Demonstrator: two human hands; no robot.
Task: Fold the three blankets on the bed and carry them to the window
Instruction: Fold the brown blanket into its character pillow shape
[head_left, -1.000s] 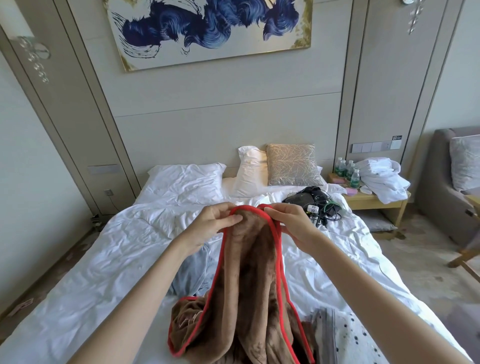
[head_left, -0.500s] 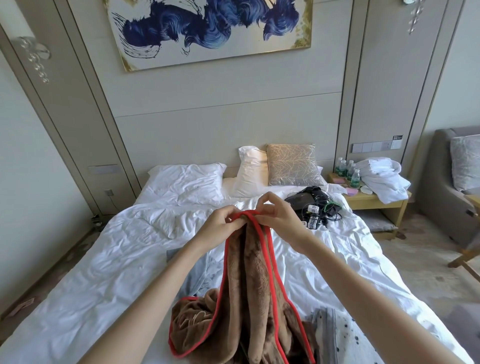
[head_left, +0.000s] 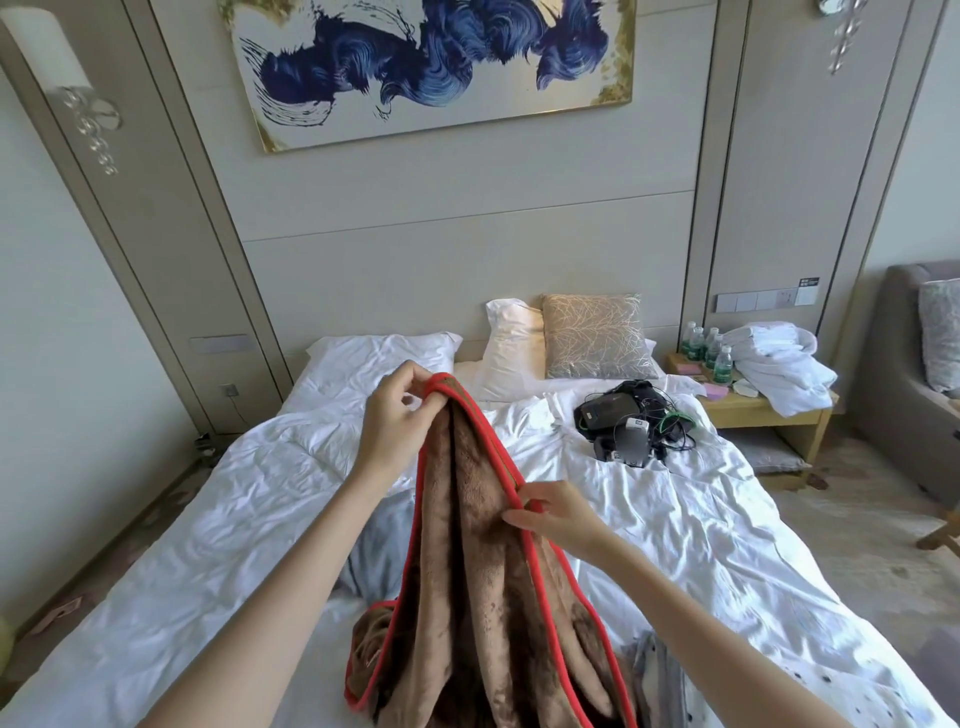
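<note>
Bed (head_left: 208, 519) fills my view, with the brown blanket (head_left: 483, 571) lifted above it, its lower end heaped on the sheet. My left grip (head_left: 392, 415) pinches its red-trimmed top corner; my right grip (head_left: 558, 514) pinches the red edge lower down.

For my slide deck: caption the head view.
Left hand holds up a red-trimmed brown blanket over the bed; right hand pinches its edge.

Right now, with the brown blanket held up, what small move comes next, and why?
Probably run the right hand down the red edge to the next corner: the left hand pinches the top corner, and the brown blanket hangs bunched in folds.
</note>
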